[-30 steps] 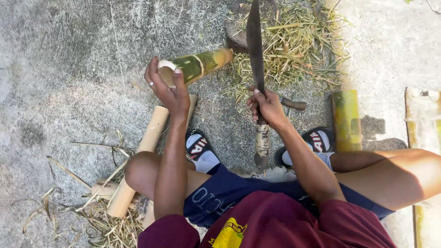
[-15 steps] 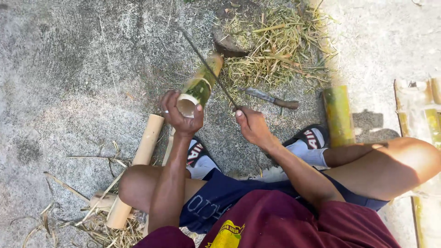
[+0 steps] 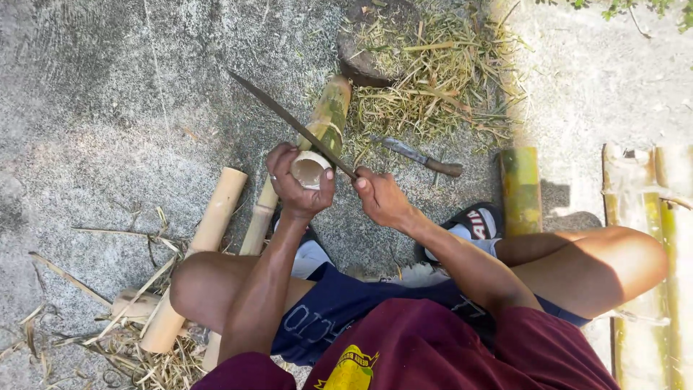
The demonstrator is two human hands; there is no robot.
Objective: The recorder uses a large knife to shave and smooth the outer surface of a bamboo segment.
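Near the centre of the frame, the left hand [image 3: 299, 184] was wrapped around the cut end of a green bamboo section [image 3: 323, 128], with fingers and thumb curled shut on its rim so that the pale hollow opening faced upward. The bamboo section was held tilted, its far end pointing toward a round wooden chopping block [image 3: 364, 54] in the upper middle of the frame. Just to the right, the right hand [image 3: 381, 198] was clenched tight around the handle of a long machete [image 3: 292, 123]. The blade was laid across the bamboo's top edge, touching it beside the left thumb, and ran up and to the left over the concrete ground [image 3: 108, 108]. A smaller knife [image 3: 419, 156] was seen lying near the block, amid a heap of bamboo shavings [image 3: 440, 79]. Pale bamboo poles [image 3: 198, 253] were lying at the lower left, beside the person's knee. More bamboo lengths [image 3: 521, 189] were seen to the right, next to a sandalled foot [image 3: 473, 224].
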